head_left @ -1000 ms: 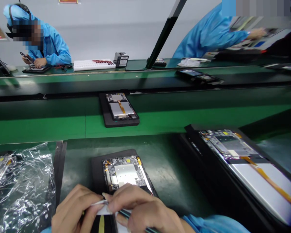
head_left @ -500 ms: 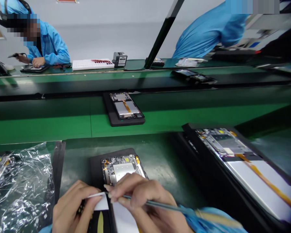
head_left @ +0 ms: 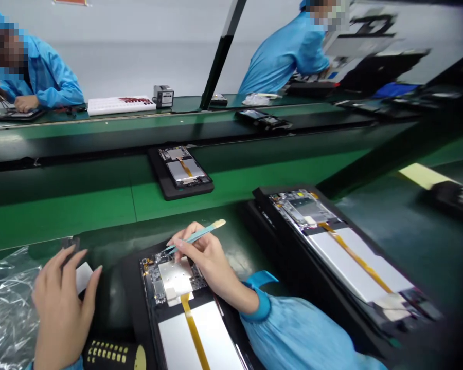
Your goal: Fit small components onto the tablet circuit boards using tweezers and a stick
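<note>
My right hand (head_left: 204, 257) pinches a pair of light blue tweezers (head_left: 200, 234), their tips down at the upper edge of the circuit board. The board belongs to an opened tablet (head_left: 177, 280), which lies on a black foam pad (head_left: 129, 277) and has a silver shield, an orange flex cable and a white battery. To the left of the tablet my left hand (head_left: 61, 303) is raised with its fingers spread. A small white piece (head_left: 84, 277) shows between its thumb and forefinger; whether they touch it I cannot tell. Below sits a black roll with small yellow labels (head_left: 111, 354).
Crumpled clear plastic (head_left: 10, 308) lies at the left. Another opened tablet (head_left: 343, 246) rests on stacked black pads at the right, and a further tablet (head_left: 183, 167) on the green ledge ahead. Two people in blue work beyond the conveyor (head_left: 111, 136). A dark post (head_left: 393, 149) slants across the right.
My hands have come apart. The right moved up with the tweezers to the board's top edge; the left moved left and opened. The orange cable now shows uncovered, and the view turned right.
</note>
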`<state>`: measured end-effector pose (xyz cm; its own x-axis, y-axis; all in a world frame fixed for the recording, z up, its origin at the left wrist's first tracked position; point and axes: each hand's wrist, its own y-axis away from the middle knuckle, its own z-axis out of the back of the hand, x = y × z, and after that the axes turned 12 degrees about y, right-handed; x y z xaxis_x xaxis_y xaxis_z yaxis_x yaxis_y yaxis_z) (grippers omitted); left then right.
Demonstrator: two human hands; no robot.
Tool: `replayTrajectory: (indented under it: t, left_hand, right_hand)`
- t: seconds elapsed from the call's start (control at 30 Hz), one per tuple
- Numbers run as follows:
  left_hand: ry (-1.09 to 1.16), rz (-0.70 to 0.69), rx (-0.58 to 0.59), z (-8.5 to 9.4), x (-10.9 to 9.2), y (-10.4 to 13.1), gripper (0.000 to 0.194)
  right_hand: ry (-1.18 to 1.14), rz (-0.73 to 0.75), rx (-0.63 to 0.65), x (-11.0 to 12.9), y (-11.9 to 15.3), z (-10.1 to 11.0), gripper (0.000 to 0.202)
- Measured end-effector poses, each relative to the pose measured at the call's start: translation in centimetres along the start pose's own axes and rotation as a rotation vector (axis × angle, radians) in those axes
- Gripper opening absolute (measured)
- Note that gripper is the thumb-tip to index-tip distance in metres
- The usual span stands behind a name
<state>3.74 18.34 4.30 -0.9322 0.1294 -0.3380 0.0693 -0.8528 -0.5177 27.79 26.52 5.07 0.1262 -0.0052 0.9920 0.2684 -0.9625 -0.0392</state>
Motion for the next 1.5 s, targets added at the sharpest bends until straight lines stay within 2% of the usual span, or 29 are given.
replayTrajectory:
  t: [0.03, 0.13, 0.2, 0.3, 0.47, 0.9, 1.0, 1.07, 1.13, 1.2, 1.27, 1.33, 1.4, 1.5]
  left_hand:
    - [0.056, -0.088, 0.038, -0.2, -0.9, -0.2, 0.036]
    - [0.191, -0.345, 0.264, -0.9, -3.6, -1.1, 0.032]
    - [0.196, -0.451, 0.351, -1.4, -4.8, -1.6, 0.029]
    - [0.193, -0.533, 0.334, -2.1, -5.3, -2.2, 0.023]
    - [0.191, -0.599, 0.33, -2.4, -5.0, -2.3, 0.02]
    - [0.123, -0.681, 0.359, -2.5, -5.0, -2.0, 0.023]
    - [0.144, -0.679, 0.345, -2.5, -5.3, -2.0, 0.024]
    - [0.189, -0.641, 0.355, -2.5, -5.2, -2.1, 0.021]
    - [0.266, -0.541, 0.386, -2.2, -4.9, -2.4, 0.017]
    - [0.351, -0.403, 0.405, -1.6, -4.6, -2.9, 0.016]
    - [0.396, -0.281, 0.364, -0.6, -4.5, -3.2, 0.017]
    - [0.38, -0.229, 0.313, 0.6, -4.4, -3.1, 0.019]
    - [0.315, -0.223, 0.313, 1.8, -4.0, -2.0, 0.025]
    - [0.222, -0.185, 0.32, 2.8, -2.9, 1.5, 0.032]
  right_hand:
    - [0.021, 0.018, -0.018, -0.2, 0.0, 0.0, 0.037]
    - [0.032, 0.03, -0.041, -0.4, 0.1, -0.3, 0.035]
    - [0.035, 0.016, -0.034, -0.6, 0.2, -0.3, 0.034]
    - [0.084, -0.002, -0.025, -0.7, 0.3, -0.3, 0.031]
    - [0.167, -0.02, -0.036, -0.9, 0.4, -0.3, 0.026]
    - [0.194, 0.0, -0.081, -1.2, 0.5, -0.7, 0.018]
    - [0.1, 0.054, -0.179, -0.3, -0.2, -0.2, 0.018]
    - [0.053, 0.121, -0.296, 1.3, -1.3, 1.0, 0.013]
    - [0.026, 0.138, -0.415, 3.2, -3.0, 2.9, 0.014]
    - [-0.009, 0.033, -0.55, 4.8, -5.0, 4.7, 0.022]
    - [-0.06, -0.192, -0.7, 5.3, -6.8, 6.1, 0.022]
    - [-0.077, -0.327, -0.746, 4.8, -8.2, 6.9, 0.022]
    - [-0.074, -0.381, -0.777, 3.7, -9.1, 7.2, 0.023]
    - [-0.073, -0.406, -0.838, 2.6, -9.8, 7.4, 0.023]
